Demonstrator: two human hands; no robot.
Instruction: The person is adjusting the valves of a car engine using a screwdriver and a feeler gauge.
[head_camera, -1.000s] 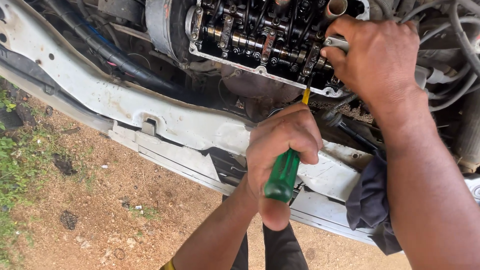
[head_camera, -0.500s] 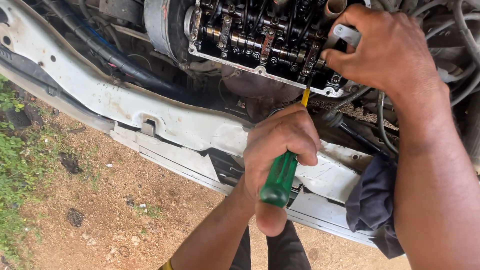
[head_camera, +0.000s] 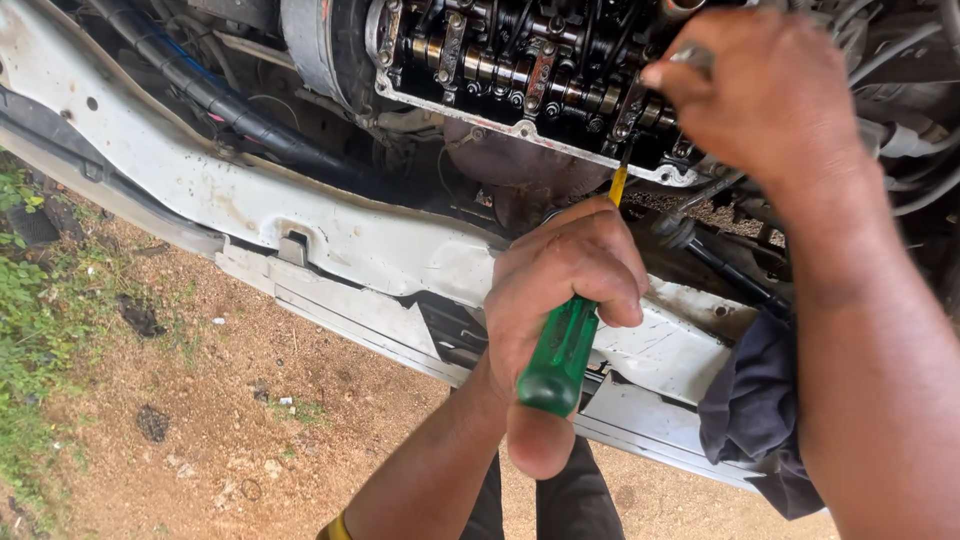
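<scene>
Green-handled screwdriver (head_camera: 560, 355) gripped by left hand (head_camera: 565, 285); right hand (head_camera: 765, 95) fingers clasp metal tool (head_camera: 692, 58).

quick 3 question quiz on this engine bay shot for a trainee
1. True or false: the left hand grips a red-handled hammer.
2. Where does the dark cloth lie? A) on the dirt B) over the white front panel C) on the exposed valve gear
3. What does the right hand pinch?

Key: 1 false, it grips a green-handled screwdriver. 2 B. 3 a small metal tool, kind unclear.
</scene>
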